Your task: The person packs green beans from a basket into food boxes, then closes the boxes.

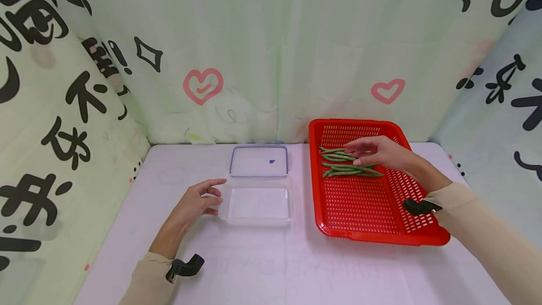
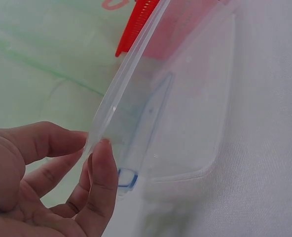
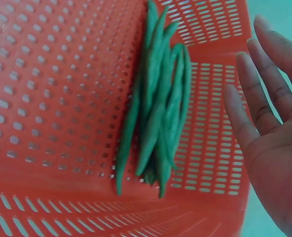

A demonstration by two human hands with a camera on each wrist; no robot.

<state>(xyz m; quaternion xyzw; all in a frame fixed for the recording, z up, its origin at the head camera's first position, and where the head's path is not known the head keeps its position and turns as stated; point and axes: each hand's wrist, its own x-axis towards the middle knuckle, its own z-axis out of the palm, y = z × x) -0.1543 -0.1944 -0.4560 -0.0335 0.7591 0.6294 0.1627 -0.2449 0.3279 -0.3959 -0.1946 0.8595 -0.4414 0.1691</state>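
A clear plastic container (image 1: 259,204) stands on the table. My left hand (image 1: 202,200) is at its left side, and in the left wrist view the thumb and a finger pinch the container's rim (image 2: 117,98). Behind the container lies its clear lid (image 1: 258,161) with a blue border. To the right, green beans (image 1: 351,170) lie in loose bunches in a red perforated basket (image 1: 360,220). My right hand (image 1: 374,151) hovers over the beans, palm down. In the right wrist view its fingers are extended, apart from the beans (image 3: 158,108), holding nothing.
A pale cloth covers the table (image 1: 254,267). A light curtain (image 1: 292,60) with printed hearts and black characters hangs close behind the table, and more printed cloth (image 1: 38,154) rises at both sides. The basket's raised rim (image 1: 377,236) borders the beans.
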